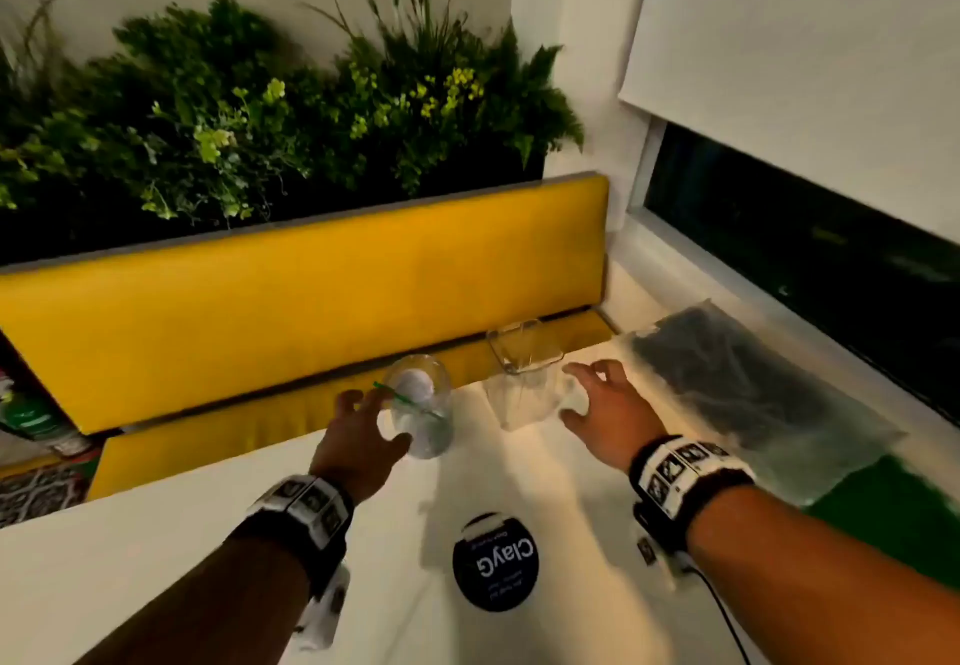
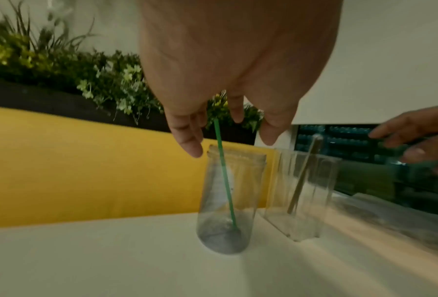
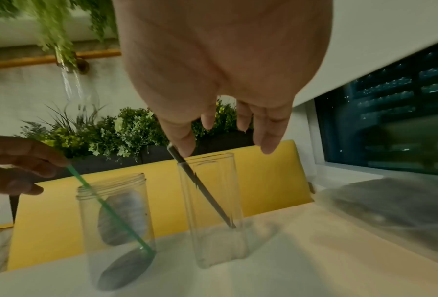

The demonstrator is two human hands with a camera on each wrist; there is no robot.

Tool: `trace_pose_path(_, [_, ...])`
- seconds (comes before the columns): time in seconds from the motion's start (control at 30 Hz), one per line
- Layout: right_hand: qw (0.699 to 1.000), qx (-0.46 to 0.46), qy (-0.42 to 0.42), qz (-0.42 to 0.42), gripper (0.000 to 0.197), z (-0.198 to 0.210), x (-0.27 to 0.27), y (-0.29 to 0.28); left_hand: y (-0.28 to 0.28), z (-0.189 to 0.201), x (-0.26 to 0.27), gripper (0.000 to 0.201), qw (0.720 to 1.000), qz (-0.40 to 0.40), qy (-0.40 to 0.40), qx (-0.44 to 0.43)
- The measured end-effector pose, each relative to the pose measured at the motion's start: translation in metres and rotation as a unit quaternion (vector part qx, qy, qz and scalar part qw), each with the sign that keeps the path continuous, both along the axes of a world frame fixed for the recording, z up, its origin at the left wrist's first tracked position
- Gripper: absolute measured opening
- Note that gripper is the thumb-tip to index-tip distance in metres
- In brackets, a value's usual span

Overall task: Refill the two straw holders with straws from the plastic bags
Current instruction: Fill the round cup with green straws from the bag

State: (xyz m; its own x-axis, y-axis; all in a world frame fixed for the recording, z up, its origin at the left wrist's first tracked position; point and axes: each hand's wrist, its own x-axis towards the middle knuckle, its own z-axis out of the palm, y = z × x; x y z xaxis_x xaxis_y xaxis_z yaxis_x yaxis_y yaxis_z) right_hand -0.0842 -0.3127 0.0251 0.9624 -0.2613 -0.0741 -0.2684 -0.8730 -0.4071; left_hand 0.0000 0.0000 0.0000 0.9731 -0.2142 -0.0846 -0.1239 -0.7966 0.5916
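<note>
Straw holders, a round jar (image 1: 422, 412) and a square one (image 1: 524, 381), stood mid-frame on the white tabletop (image 1: 156, 550), each with one straw. Left hand (image 1: 358, 443) and right hand (image 1: 608, 412) hovered beside them, fingers spread, gripping nothing. Bagged straws (image 1: 737, 378) lay at right.

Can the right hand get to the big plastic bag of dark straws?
Probably yes. The right hand is open beside the clear square straw holder, and the clear plastic bag of dark straws lies just to its right on the white table, nothing between them.
</note>
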Motion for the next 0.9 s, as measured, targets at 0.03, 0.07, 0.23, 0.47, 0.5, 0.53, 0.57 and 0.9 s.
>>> trace_pose_path(0.03, [1.0, -0.003, 0.005, -0.001, 0.063, -0.006, 0.017, 0.001, -0.006, -0.007, 0.009, 0.063, 1.0, 0.009, 0.003, 0.01])
trace_pose_path(0.07, [1.0, -0.008, 0.007, -0.007, 0.065, -0.008, 0.029, 0.003, -0.012, -0.009, 0.015, 0.064, 1.0, 0.022, 0.007, 0.021])
trace_pose_path(0.23, [0.998, -0.016, 0.067, -0.006, 0.052, -0.035, 0.076, -0.007, -0.026, -0.038, 0.042, 0.05, 0.996, -0.022, 0.052, 0.062])
trace_pose_path(0.47, [0.996, 0.077, -0.045, -0.017, 0.019, -0.054, 0.066, -0.009, -0.028, -0.05, 0.035, 0.019, 0.999, -0.035, -0.003, -0.013])
trace_pose_path(0.5, [0.994, 0.09, -0.053, -0.024, 0.018, -0.052, 0.055, -0.009, -0.024, -0.05, 0.027, 0.019, 0.999, -0.042, -0.006, -0.026])
trace_pose_path(0.53, [0.992, 0.101, -0.061, -0.032, 0.016, -0.051, 0.04, -0.009, -0.019, -0.05, 0.016, 0.02, 0.998, -0.052, -0.005, -0.038])
trace_pose_path(0.57, [0.991, 0.109, -0.069, -0.039, 0.015, -0.049, 0.025, -0.009, -0.014, -0.051, 0.005, 0.022, 0.997, -0.063, -0.004, -0.05])
trace_pose_path(0.9, [0.99, 0.114, -0.063, -0.046, 0.015, -0.05, -0.084, -0.008, 0.013, -0.065, -0.1, 0.029, 0.995, -0.076, 0.024, -0.063])
